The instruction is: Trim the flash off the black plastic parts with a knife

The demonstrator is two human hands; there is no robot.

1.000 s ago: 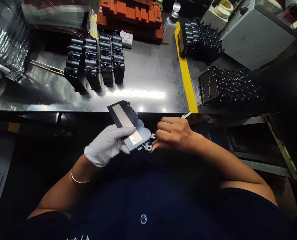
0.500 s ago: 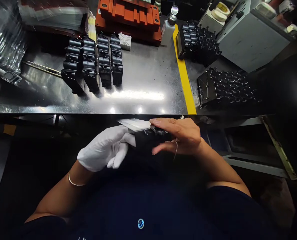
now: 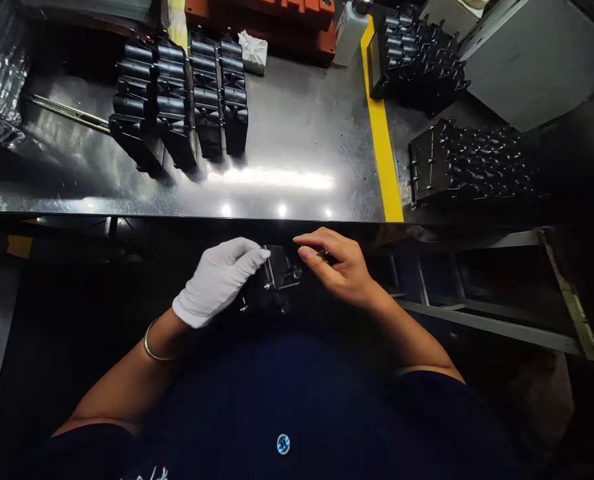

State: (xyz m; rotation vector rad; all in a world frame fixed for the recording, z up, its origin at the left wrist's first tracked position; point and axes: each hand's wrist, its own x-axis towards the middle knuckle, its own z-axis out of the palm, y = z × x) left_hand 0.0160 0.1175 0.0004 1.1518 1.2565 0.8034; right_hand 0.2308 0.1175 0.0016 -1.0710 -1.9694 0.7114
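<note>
My left hand (image 3: 219, 277), in a white glove, is closed on the edge of a black plastic part (image 3: 279, 263). Shiny raised ribs and a small round boss show on the part's face; its lower side blends into the dark shirt behind it. Just right of the part is my bare right hand (image 3: 344, 263), its thumb and fingers bent together. Something thin and dark shows between them, too small to name. Whether the right fingertips touch the part I cannot tell.
On the metal bench (image 3: 297, 133) stand several black ribbed plastic parts (image 3: 177, 100) in a row. More black parts (image 3: 469, 160) sit right of the yellow tape (image 3: 384, 147). At the back are an orange block (image 3: 277, 27), a white bottle (image 3: 351, 30) and a crumpled white wad (image 3: 253, 52).
The black part has turned so its ribbed face points up, and its pale glossy side is out of sight. My right hand has drawn back off its top and closed its fingers.
</note>
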